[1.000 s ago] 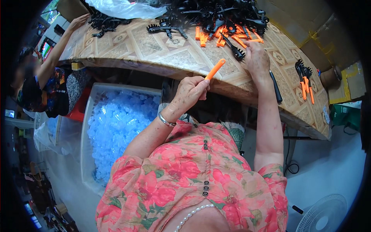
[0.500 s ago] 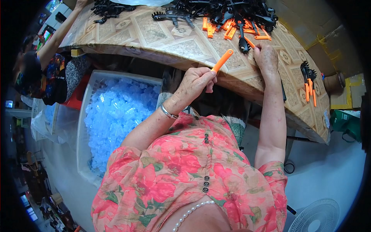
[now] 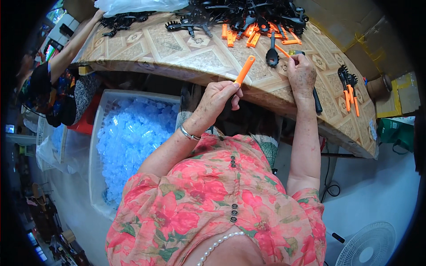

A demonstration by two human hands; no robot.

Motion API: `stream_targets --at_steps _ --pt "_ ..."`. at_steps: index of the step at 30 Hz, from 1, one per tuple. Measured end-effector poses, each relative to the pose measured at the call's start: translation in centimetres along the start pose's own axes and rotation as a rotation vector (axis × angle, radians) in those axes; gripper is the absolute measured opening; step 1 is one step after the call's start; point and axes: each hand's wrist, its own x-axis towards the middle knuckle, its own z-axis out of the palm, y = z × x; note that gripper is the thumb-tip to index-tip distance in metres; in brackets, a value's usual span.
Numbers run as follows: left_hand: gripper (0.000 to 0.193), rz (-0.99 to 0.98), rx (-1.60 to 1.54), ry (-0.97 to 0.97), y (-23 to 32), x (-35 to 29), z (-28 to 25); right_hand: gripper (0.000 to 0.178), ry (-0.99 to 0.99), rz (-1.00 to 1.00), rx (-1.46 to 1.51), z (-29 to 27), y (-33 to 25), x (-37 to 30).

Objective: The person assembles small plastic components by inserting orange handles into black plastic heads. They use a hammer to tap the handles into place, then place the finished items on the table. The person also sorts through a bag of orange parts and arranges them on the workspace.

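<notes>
My left hand is closed around a flat orange handle, held up in front of the table edge with its holed end pointing up. My right hand rests low over the table, fingers curled and pinched at the end of another slim orange handle. Beside that handle lies a black spoon-shaped utensil head. A black-gripped tool lies next to my right wrist, partly hidden. More orange handles lie in front of a heap of black utensil heads.
Several orange-handled black utensils lie at the table's right. A white crate of blue-looking translucent pieces stands left of me. Another person's arm reaches onto the table at far left. A fan stands at lower right.
The view has shifted slightly. My right hand has drawn a little nearer to me, the slim orange handle with it. My left hand still holds its orange handle.
</notes>
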Motion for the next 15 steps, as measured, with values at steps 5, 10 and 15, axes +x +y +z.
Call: stream_targets --at_steps 5,10,15 --pt "0.032 0.012 -0.041 -0.017 0.1 -0.1 0.2 0.011 0.005 0.055 0.048 -0.3 -1.0 0.5" --pt "0.032 -0.007 -0.077 -0.003 0.8 -0.4 0.2 0.012 0.005 -0.001 -0.187 -0.5 -0.5 0.3" --pt "0.033 -0.015 -0.149 -0.010 1.1 -0.8 0.1 0.013 0.069 0.070 0.168 -2.1 -0.7 -0.4"
